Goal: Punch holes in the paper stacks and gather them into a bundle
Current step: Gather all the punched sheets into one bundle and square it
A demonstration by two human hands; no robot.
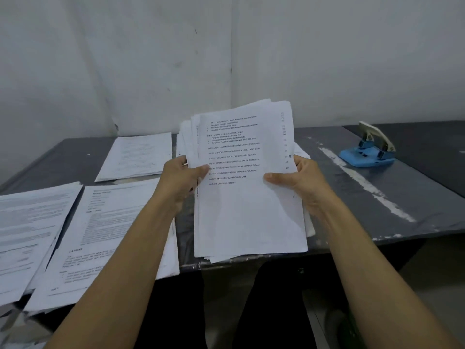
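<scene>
Your left hand (180, 181) and right hand (305, 182) pinch the paper stack (247, 177) by its sides, lifted over the table (352, 197). The sheets look uneven, so they may slip and fan out. The hole punch (368, 149) sits far right.

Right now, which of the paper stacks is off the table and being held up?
The stack with the contents page, held at its sides by the left hand and right hand. The three stacks left of it lie flat.

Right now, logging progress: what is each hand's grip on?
Left hand: holds the paper stack by its left edge.
Right hand: holds the same stack's right edge.
</scene>
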